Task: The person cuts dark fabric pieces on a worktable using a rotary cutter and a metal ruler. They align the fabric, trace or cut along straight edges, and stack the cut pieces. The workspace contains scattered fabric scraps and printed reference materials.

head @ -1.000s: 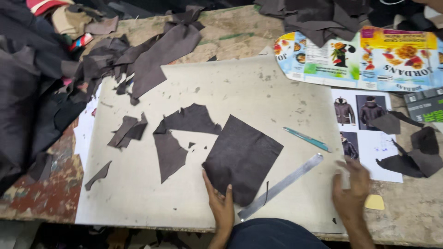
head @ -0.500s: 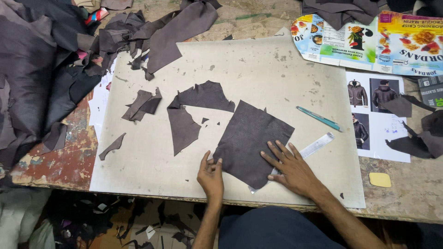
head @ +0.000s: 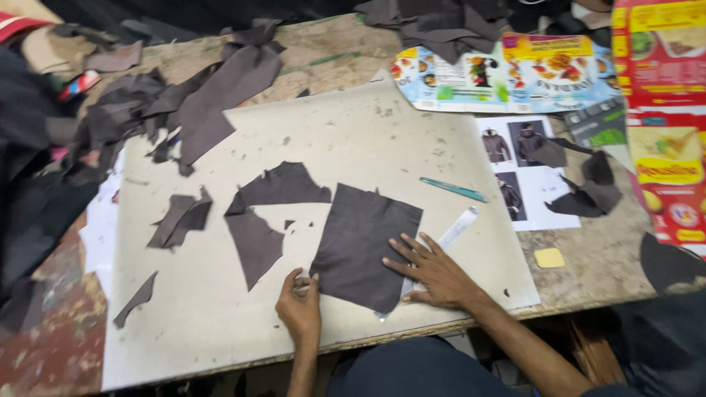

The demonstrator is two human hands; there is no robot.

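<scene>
Pressing flat, the right hand [head: 435, 276] now lies with fingers spread across the right edge of the dark leather piece [head: 364, 245] and the metal ruler [head: 440, 246] beneath it, gripping nothing; a second ago it was off by the printed sheet. The left hand [head: 300, 309] stays at the piece's lower left corner, fingers curled, pinning the edge. Both rest on the grey cutting board [head: 220, 323], so the piece looks steadied, with scraps [head: 254, 242] and a teal pen [head: 452, 189] near.

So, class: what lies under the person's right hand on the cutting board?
The right hand rests flat on the dark leather piece and a clear ruler. The ruler's lower stretch is hidden beneath the hand and leather; the grey board lies underneath.
</scene>
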